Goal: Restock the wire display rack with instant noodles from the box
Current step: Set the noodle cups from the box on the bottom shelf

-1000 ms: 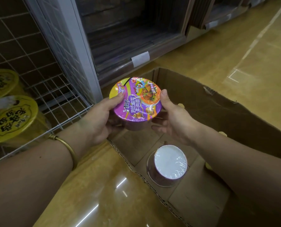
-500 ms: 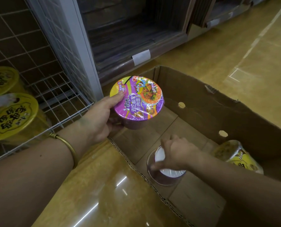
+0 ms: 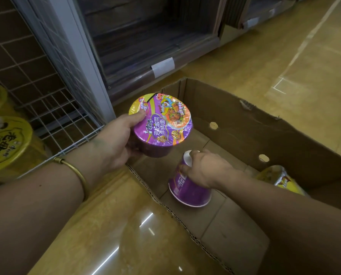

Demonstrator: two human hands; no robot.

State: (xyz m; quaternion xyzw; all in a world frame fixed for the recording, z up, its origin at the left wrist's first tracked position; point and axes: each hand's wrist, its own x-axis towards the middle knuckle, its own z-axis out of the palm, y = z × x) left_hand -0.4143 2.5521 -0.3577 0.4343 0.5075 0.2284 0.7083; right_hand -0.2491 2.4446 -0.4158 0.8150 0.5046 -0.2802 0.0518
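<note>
My left hand (image 3: 114, 141) grips a purple instant noodle bowl (image 3: 161, 124) by its side, lid up, above the near left corner of the open cardboard box (image 3: 245, 124). Inside the box, my right hand (image 3: 207, 167) grips a second purple noodle bowl (image 3: 187, 191) around its white base; this bowl is upside down and tilted. A yellow noodle bowl (image 3: 281, 179) lies on its side at the box's right end. The white wire display rack (image 3: 62, 116) stands at the left, with yellow-lidded noodle bowls (image 3: 4, 143) on its shelf.
A dark wooden shelf unit (image 3: 155, 46) with a white price tag stands behind the box. The glossy tan floor (image 3: 284, 56) stretches to the right and in front of the box. A brass bangle (image 3: 74, 167) circles my left wrist.
My right hand let go of the lid-up bowl, dropped into the box and took hold of the upside-down bowl, which now tilts. My left hand keeps the first bowl alone.
</note>
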